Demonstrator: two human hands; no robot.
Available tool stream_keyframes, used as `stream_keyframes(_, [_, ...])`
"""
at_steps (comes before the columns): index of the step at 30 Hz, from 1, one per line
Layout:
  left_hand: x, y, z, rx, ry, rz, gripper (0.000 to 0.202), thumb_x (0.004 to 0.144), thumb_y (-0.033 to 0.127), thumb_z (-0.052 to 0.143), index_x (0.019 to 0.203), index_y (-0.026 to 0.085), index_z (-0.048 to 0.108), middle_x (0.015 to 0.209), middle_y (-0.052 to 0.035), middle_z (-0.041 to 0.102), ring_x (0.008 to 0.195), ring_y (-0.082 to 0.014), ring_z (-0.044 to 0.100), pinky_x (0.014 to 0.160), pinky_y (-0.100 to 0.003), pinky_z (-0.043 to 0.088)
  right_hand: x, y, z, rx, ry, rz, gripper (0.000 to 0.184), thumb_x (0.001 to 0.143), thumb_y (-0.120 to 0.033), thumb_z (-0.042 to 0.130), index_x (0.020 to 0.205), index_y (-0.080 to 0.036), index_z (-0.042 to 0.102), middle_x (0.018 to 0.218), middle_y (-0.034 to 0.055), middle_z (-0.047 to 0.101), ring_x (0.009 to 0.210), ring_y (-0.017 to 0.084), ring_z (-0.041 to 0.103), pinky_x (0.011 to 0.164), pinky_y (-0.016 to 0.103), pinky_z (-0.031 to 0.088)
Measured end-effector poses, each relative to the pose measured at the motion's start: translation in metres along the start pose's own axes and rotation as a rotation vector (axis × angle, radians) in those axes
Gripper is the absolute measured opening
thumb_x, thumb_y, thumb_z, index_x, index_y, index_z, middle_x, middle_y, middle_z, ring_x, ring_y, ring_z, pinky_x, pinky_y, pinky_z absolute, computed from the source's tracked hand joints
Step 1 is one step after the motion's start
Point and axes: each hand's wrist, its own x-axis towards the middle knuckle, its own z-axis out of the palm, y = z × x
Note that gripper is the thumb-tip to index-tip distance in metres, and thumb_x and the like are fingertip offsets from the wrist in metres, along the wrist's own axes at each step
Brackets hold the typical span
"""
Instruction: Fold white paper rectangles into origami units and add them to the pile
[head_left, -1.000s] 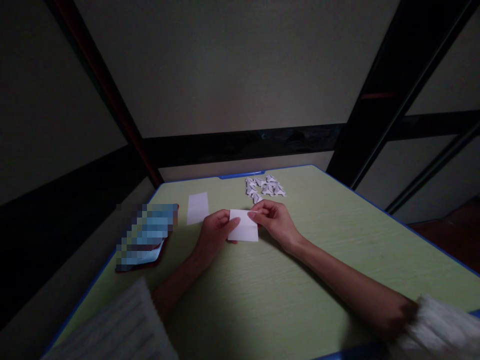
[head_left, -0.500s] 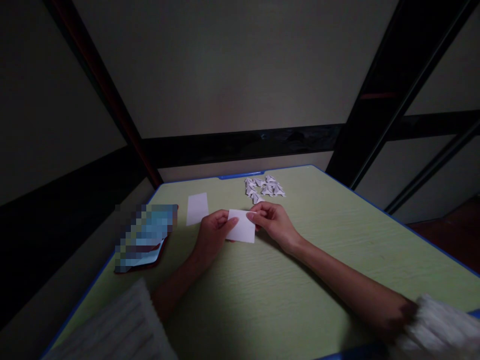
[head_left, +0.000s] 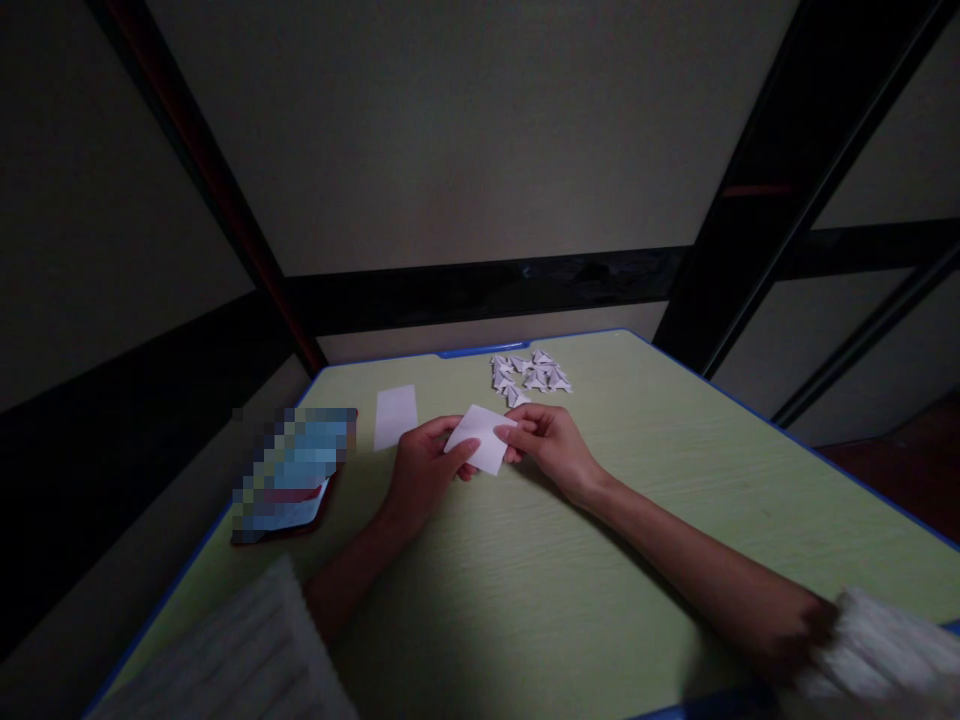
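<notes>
A small white sheet of paper [head_left: 480,428] is held just above the table, turned so that one corner points away from me. My left hand [head_left: 429,465] pinches its left side, thumb on top and fingers underneath. On the right side, my right hand [head_left: 551,445] grips the sheet between thumb and fingers. Just beyond my hands lie several small folded white paper pieces [head_left: 535,378], pointed in shape and grouped together. A flat white paper rectangle [head_left: 395,415] rests on the table behind my left hand.
The light green table [head_left: 600,600] has a blue edge. At its left lies a dark-rimmed device with a bluish, partly pixelated screen [head_left: 307,470]. Pale panels with dark bands [head_left: 480,290] stand behind the table.
The held sheet has turned between my fingers, from lying square to standing cornerwise. Both hands have stayed in nearly the same place, and the folded pieces lie as before.
</notes>
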Motion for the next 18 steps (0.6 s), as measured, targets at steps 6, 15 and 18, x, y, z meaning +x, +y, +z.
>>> stream_keyframes(6, [-0.0014,0.0023,-0.0030,0.025,-0.031,0.108,0.009,0.062,0.017,0.057,0.063,0.011,0.063,0.060,0.0016,0.052,0.039,-0.0035,0.045,0.035,-0.016,0.035,-0.0011,0.0004,0.0017,0.034,-0.081,0.076,0.020,0.050,-0.022,0.070,0.060,-0.010,0.057,0.043,-0.0035,0.054,0.039,0.004,0.045,0.042,0.018,0.032])
stream_keyframes(15, [-0.0035,-0.0005,-0.0037,0.063,-0.116,0.229,0.020,0.069,0.015,0.051,0.081,0.017,0.066,0.090,-0.0043,0.056,0.043,-0.0014,0.045,0.038,-0.016,0.039,-0.0028,-0.0001,0.0026,0.108,-0.016,-0.007,0.022,0.058,-0.025,0.064,0.066,-0.015,0.046,0.040,-0.0051,0.053,0.037,0.005,0.043,0.042,0.018,0.032])
stream_keyframes(18, [-0.0048,-0.0006,-0.0023,0.071,-0.100,0.250,0.021,0.070,0.016,0.050,0.083,0.018,0.066,0.092,-0.0043,0.054,0.043,-0.0007,0.045,0.037,-0.016,0.039,-0.0044,-0.0009,0.0047,0.127,0.037,-0.095,0.032,0.058,-0.025,0.064,0.071,-0.019,0.035,0.038,-0.0084,0.052,0.035,0.006,0.043,0.040,0.018,0.031])
